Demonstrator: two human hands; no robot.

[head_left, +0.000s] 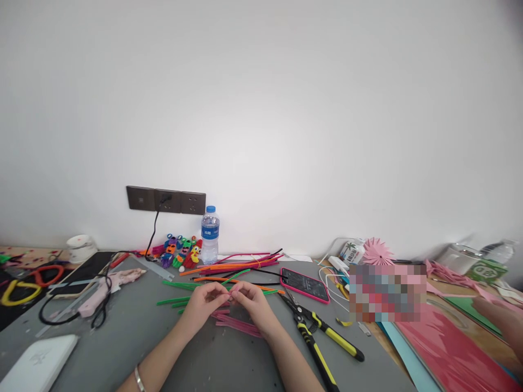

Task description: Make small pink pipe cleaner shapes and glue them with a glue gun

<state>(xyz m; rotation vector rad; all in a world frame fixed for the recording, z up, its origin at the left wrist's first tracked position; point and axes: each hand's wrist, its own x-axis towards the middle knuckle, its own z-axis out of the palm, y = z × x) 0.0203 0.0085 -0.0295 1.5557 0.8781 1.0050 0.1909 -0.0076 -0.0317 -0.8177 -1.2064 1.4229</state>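
My left hand (208, 299) and my right hand (249, 302) meet fingertip to fingertip over the grey mat. Both are closed in a pinch on a small pink pipe cleaner (230, 294), mostly hidden by the fingers. Beneath and between the wrists lie several pink pipe cleaners (239, 325). Green pipe cleaners (174, 301) stick out to the left of my left hand and behind both hands. Farther back is a bundle of orange, red and black pipe cleaners (241, 264). Yellow-and-black pliers (312, 326) lie right of my right hand.
Small pipe-cleaner figures (180, 253) and a water bottle (210, 237) stand by the wall. A phone (304, 285) lies behind the pliers. At left are a pink glue gun (96, 299), scissors (32, 284) and a white box (38, 362). Another person's hand (500, 321) is at far right over paper sheets.
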